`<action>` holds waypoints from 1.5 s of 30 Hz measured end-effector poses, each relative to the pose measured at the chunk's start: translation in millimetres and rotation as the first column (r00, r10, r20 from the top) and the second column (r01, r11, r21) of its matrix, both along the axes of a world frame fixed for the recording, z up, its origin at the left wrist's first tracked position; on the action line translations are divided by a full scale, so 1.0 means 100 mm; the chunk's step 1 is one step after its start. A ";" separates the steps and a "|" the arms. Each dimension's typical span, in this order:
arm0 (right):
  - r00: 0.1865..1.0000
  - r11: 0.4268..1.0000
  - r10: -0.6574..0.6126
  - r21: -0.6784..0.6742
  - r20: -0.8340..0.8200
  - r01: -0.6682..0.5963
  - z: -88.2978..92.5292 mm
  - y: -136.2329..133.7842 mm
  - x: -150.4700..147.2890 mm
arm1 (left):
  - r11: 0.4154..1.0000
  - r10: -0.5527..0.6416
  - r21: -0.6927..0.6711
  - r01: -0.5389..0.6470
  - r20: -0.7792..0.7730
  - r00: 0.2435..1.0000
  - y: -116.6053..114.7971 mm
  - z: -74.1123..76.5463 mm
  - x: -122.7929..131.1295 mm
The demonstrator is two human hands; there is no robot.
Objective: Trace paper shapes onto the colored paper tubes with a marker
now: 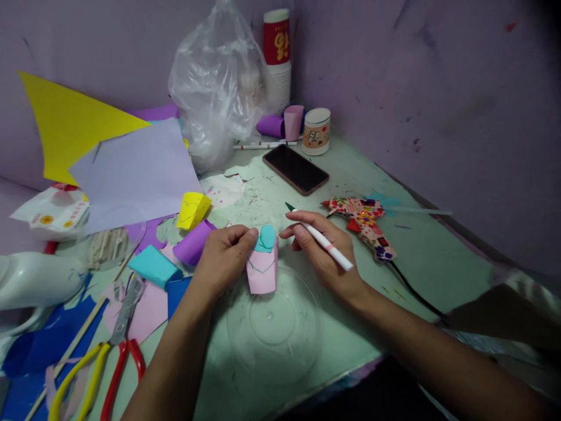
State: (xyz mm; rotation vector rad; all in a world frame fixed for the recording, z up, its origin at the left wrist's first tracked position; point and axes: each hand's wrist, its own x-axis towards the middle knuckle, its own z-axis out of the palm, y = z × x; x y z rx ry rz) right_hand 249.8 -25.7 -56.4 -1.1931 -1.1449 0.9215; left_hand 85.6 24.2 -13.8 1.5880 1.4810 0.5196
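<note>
Between thumb and fingers, my left hand (225,254) pinches a small paper figure, made of a pink paper piece (263,278) with a turquoise paper piece (266,238) at its top. Dark curved lines are drawn on both papers. My right hand (326,248) holds a white marker (326,244), its dark green tip pointing up and left, apart from the paper. A clear round plastic lid (274,345) lies below the figure. Left of my left hand are a purple paper roll (193,242) and a yellow paper piece (193,210) with a drawn line.
Scissors (120,327) with yellow and red handles lie at left, beside a white bottle (41,280). A phone (295,168), a paper cup (316,131) and a plastic bag (219,88) are at the back. A patterned glue gun (363,222) with a black cord lies right.
</note>
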 end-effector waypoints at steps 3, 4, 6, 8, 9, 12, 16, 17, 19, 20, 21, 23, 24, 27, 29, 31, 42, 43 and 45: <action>1.000 1.000 0.000 -0.001 -0.019 0.000 0.00 -0.02 -0.01 | 0.998 0.051 0.024 -0.052 0.056 0.997 -0.02 -0.01 0.02; 1.000 1.000 -0.007 0.004 -0.029 0.007 0.00 -0.02 -0.01 | 0.993 0.095 0.060 -0.100 0.076 0.993 -0.02 0.00 0.03; 0.998 0.999 -0.044 0.013 -0.055 0.045 0.01 -0.03 0.00 | 0.951 0.237 0.174 -0.254 0.117 0.965 -0.03 0.04 0.02; 0.992 0.995 -0.098 0.014 -0.076 0.099 0.02 -0.03 0.02 | 0.866 0.387 0.292 -0.405 0.123 0.914 -0.03 0.09 0.00; 0.989 0.992 -0.122 0.009 -0.080 0.124 0.03 -0.02 0.02 | 0.831 0.437 0.336 -0.443 0.099 0.894 -0.02 0.11 -0.03; 0.984 0.988 -0.152 -0.017 -0.090 0.151 0.03 0.01 0.03 | 0.838 0.435 0.383 -0.389 -0.037 0.900 0.03 0.14 -0.11; 0.984 0.992 -0.124 -0.040 -0.125 0.120 0.00 0.00 0.02 | 0.896 0.334 0.304 -0.324 0.020 0.942 -0.01 0.13 -0.17; 0.985 0.993 -0.116 -0.043 -0.128 0.111 0.00 -0.02 0.02 | 0.902 0.327 0.279 -0.329 0.056 0.944 -0.06 0.13 -0.17; 0.987 0.994 -0.101 -0.059 -0.123 0.094 -0.02 -0.09 0.03 | 0.917 0.313 0.227 -0.327 0.098 0.945 -0.23 0.11 -0.15; 0.989 0.994 -0.095 -0.069 -0.115 0.088 -0.02 -0.14 0.04 | 0.930 0.297 0.195 -0.310 0.094 0.950 -0.33 0.09 -0.13; 0.990 0.993 -0.096 -0.080 -0.108 0.088 -0.03 -0.18 0.04 | 0.939 0.297 0.163 -0.303 0.064 0.953 -0.42 0.07 -0.10; 0.990 0.993 -0.101 -0.073 -0.100 0.094 -0.03 -0.27 0.05 | 0.949 0.296 0.132 -0.288 -0.048 0.954 -0.59 -0.01 -0.05; 0.990 0.994 -0.099 -0.052 -0.097 0.094 -0.03 -0.31 0.04 | 0.954 0.289 0.113 -0.277 -0.115 0.950 -0.66 -0.06 -0.03; 0.994 0.998 -0.062 0.013 -0.086 0.063 -0.04 -0.39 -0.01 | 0.958 0.286 0.085 -0.273 -0.225 0.932 -0.75 -0.20 0.02; 0.997 0.999 -0.036 0.018 -0.074 0.037 -0.05 -0.41 -0.05 | 0.957 0.288 0.117 -0.267 -0.249 0.925 -0.77 -0.28 0.02; 0.999 1.000 -0.021 0.022 -0.045 0.022 -0.05 -0.42 -0.08 | 0.951 0.289 0.181 -0.249 -0.244 0.926 -0.78 -0.35 0.01; 0.981 0.987 0.015 0.151 0.195 -0.045 -0.02 -0.35 -0.09 | 0.840 0.226 0.538 -0.063 -0.243 0.943 -0.87 -0.54 -0.04; 0.978 0.986 0.018 0.159 0.207 -0.052 -0.03 -0.35 -0.10 | 0.835 0.228 0.547 -0.059 -0.245 0.942 -0.87 -0.54 -0.04; 0.974 0.983 0.023 0.175 0.223 -0.063 -0.04 -0.35 -0.10 | 0.825 0.235 0.561 -0.061 -0.244 0.941 -0.87 -0.54 -0.03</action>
